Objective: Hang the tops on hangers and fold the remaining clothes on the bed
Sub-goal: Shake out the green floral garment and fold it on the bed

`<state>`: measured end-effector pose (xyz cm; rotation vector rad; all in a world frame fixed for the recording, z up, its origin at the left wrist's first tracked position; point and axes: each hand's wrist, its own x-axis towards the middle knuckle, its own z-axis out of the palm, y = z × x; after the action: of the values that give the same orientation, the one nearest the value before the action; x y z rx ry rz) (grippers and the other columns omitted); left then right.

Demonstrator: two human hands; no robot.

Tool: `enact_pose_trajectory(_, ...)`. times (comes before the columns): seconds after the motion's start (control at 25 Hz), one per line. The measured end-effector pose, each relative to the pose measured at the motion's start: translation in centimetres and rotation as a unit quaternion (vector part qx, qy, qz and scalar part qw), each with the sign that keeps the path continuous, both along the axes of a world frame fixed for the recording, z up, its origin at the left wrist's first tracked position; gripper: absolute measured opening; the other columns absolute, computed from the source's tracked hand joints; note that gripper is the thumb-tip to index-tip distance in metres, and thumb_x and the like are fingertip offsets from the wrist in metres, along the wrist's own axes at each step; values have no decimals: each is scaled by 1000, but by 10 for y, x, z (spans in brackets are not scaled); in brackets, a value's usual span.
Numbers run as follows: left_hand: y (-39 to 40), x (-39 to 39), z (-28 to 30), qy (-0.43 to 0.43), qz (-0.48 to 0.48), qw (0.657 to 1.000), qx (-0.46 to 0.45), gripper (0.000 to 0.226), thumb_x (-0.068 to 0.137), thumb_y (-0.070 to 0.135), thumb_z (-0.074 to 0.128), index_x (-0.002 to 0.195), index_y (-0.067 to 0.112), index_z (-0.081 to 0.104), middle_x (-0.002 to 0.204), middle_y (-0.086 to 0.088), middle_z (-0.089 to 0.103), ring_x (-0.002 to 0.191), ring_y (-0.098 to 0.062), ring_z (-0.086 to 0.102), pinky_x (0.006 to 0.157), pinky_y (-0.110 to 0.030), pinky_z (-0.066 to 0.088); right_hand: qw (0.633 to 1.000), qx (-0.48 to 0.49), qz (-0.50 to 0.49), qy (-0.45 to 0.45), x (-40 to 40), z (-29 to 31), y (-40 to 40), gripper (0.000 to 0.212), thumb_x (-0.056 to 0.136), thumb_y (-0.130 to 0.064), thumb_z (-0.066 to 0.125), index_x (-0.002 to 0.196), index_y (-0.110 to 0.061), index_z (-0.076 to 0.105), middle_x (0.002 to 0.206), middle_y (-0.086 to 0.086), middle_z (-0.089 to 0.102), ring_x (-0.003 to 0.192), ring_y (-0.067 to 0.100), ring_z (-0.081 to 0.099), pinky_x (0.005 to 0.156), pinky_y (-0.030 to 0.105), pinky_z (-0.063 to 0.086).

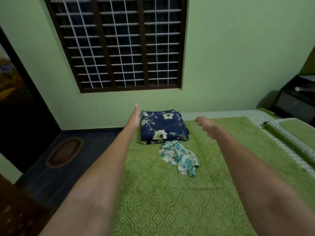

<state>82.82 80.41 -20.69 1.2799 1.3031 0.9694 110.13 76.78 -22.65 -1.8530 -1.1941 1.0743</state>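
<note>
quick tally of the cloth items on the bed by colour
navy floral, folded: 1
white and teal floral, crumpled: 1
green roll at the right edge: 1
total: 3

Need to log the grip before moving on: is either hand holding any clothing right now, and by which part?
Nothing is held. The left hand is flat beside the folded navy floral cloth; the right hand hovers loosely open. The crumpled white-and-teal garment lies untouched.
</note>
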Motion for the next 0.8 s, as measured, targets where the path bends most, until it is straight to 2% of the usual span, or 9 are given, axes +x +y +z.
enact_pose_trajectory(0.12, 30, 25, -61, 19, -12, 998, -54, 70, 96, 62, 8, 153, 23, 12, 160, -1, 13, 147, -23, 13, 117, -44, 13, 994, -62, 14, -86, 26, -64, 31, 39, 100, -16, 44, 132, 4, 48, 138, 19, 47, 125, 33, 45, 103, 41, 35)
enact_pose_trajectory(0.24, 63, 55, -143, 69, -16, 987, -148, 72, 95, 63, 16, 154, 22, 13, 160, -2, 12, 146, -26, 16, 116, -46, 17, 977, -118, 50, -173, 52, -150, 74, 29, 93, -7, 51, 116, 8, 61, 121, 20, 61, 106, 31, 58, 92, 39, 46)
enact_pose_trajectory(0.36, 93, 79, -246, 156, -52, 965, -205, 70, 97, 56, 34, 153, 19, 16, 159, -6, 16, 142, -30, 25, 112, -43, 28, 960, -160, 60, -223, 70, -245, 102, 28, 91, -7, 53, 116, 2, 64, 119, 19, 63, 110, 34, 58, 89, 32, 46)
enact_pose_trajectory(0.44, 110, 92, -325, 225, -113, 945, -211, 69, 97, 41, 48, 153, 18, 15, 158, -7, 19, 139, -32, 31, 104, -37, 36, 949, -181, 71, -249, 77, -317, 114, 32, 92, -9, 52, 122, -2, 60, 128, 18, 58, 116, 32, 55, 91, 29, 43)
enact_pose_trajectory(0.48, 116, 95, -366, 267, -146, 930, -208, 71, 96, 36, 52, 153, 17, 14, 158, -9, 18, 140, -32, 29, 105, -37, 36, 943, -190, 88, -260, 80, -352, 119, 35, 93, -10, 52, 127, -3, 56, 132, 18, 54, 120, 31, 52, 94, 29, 41)
enact_pose_trajectory(0.56, 126, 98, -443, 375, -210, 882, -193, 76, 95, 36, 54, 153, 16, 9, 161, -7, 6, 145, -32, 14, 114, -41, 26, 933, -201, 111, -277, 87, -422, 131, 46, 93, -12, 56, 138, -5, 45, 141, 20, 45, 127, 32, 46, 100, 30, 36)
enact_pose_trajectory(0.64, 129, 96, -516, 494, -243, 821, -148, 78, 97, 43, 48, 153, 21, 0, 160, -2, -12, 147, -31, -5, 119, -46, 11, 937, -189, 105, -275, 91, -485, 143, 62, 90, -13, 62, 145, -8, 33, 146, 23, 33, 130, 35, 40, 102, 35, 34)
enact_pose_trajectory(0.68, 128, 93, -544, 533, -245, 802, -114, 77, 97, 47, 42, 153, 24, -5, 159, 0, -18, 146, -30, -12, 119, -47, 4, 941, -172, 90, -276, 92, -510, 147, 69, 88, -12, 65, 147, -10, 30, 148, 24, 27, 131, 37, 38, 103, 37, 35)
enact_pose_trajectory(0.8, 123, 84, -607, 576, -241, 779, -63, 71, 98, 57, 22, 149, 29, -19, 157, 4, -25, 145, -28, -19, 118, -49, -6, 941, -132, 63, -305, 96, -572, 164, 79, 84, -13, 69, 150, -19, 26, 153, 20, 16, 136, 37, 30, 108, 39, 32)
